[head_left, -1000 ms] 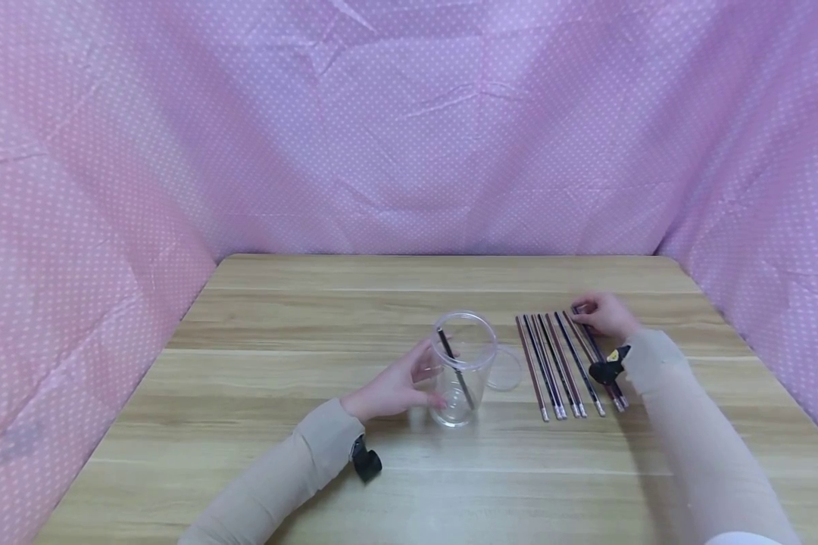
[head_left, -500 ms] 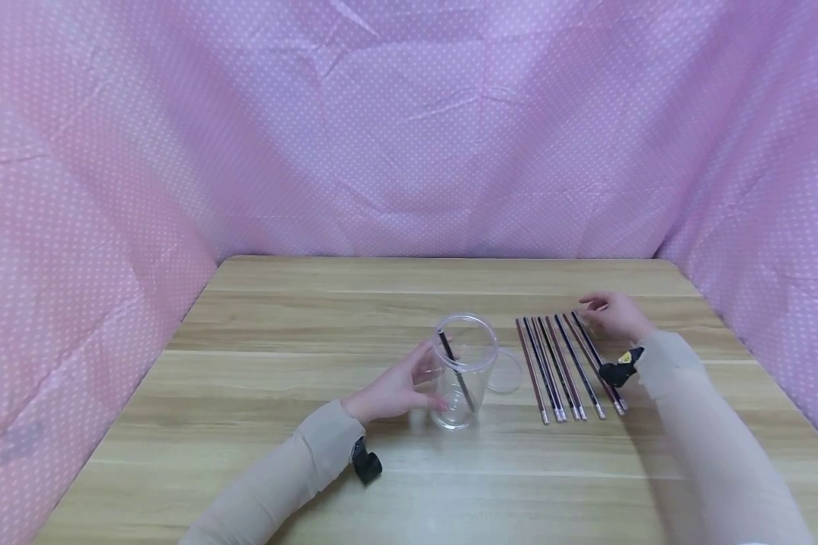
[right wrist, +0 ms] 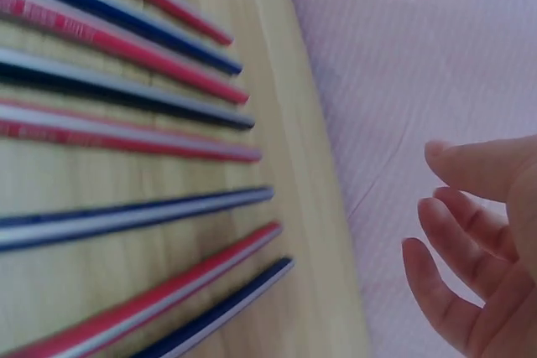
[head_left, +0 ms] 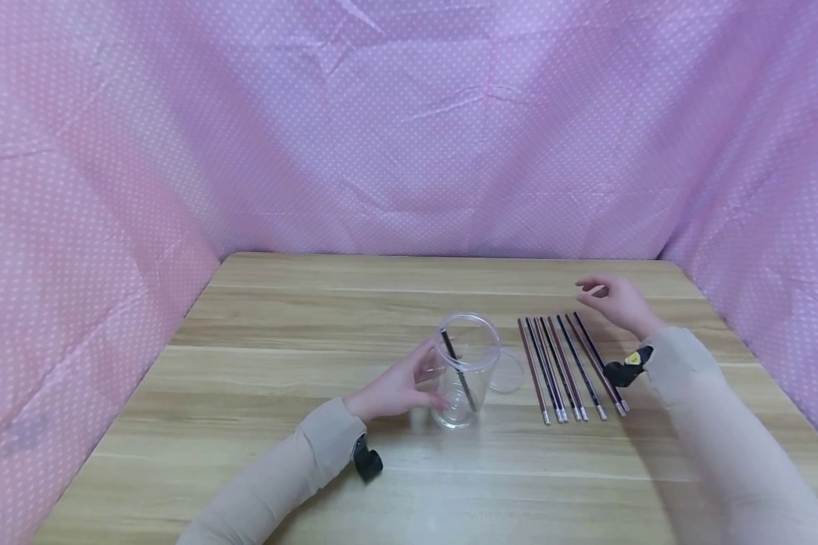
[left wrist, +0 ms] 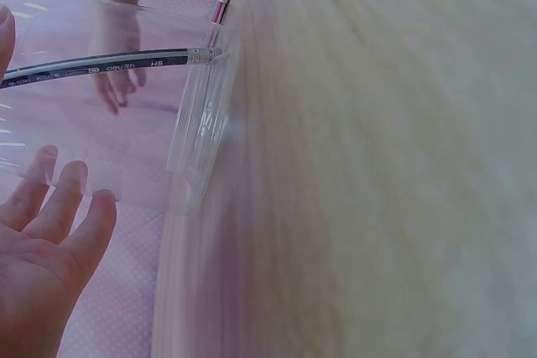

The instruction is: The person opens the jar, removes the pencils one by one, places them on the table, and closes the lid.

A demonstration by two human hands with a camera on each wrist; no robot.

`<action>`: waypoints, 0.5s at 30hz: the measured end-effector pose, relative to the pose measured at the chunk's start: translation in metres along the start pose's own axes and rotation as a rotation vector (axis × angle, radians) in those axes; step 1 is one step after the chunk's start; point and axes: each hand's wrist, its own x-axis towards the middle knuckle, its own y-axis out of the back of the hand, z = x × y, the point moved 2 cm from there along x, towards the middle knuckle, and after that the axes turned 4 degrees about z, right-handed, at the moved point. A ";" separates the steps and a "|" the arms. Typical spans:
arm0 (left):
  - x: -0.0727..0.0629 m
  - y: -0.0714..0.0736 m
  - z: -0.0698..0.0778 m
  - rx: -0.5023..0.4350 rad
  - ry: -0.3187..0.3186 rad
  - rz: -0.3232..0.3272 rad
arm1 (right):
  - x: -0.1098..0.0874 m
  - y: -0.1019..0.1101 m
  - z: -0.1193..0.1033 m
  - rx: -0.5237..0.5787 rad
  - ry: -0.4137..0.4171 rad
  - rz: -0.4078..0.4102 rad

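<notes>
My left hand (head_left: 398, 387) holds a tall clear plastic cup (head_left: 480, 378) upright on the table, fingers and thumb around its side. One black-striped pencil (head_left: 460, 372) leans inside it, and the left wrist view shows "HB" printed near the pencil's eraser end (left wrist: 200, 56). To the right of the cup lies a row of several red and dark blue or black pencils (head_left: 544, 369), eraser ends toward me. Above the far end of that row hovers my right hand (head_left: 620, 304), its fingers loosely bent and nothing between them. The right wrist view shows a gap between its fingers (right wrist: 449, 291) and the pencil ends.
A clear round lid (head_left: 507, 371) lies flat just right of the cup, partly behind it. The wooden table (head_left: 300, 318) ends at a pink polka-dot cloth (head_left: 409, 151) at the back and sides.
My right hand has let go of the rightmost dark pencil, then lifted away from it toward the back. The left hand and the cup stay in place.
</notes>
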 end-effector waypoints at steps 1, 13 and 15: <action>0.000 0.000 0.000 -0.001 -0.001 -0.001 | 0.000 0.001 -0.003 0.000 0.005 0.007; 0.001 0.001 -0.002 -0.007 0.027 -0.001 | -0.008 0.004 -0.051 0.025 0.094 -0.001; 0.002 0.002 -0.003 0.001 0.028 -0.003 | -0.010 0.003 -0.058 0.032 0.104 -0.004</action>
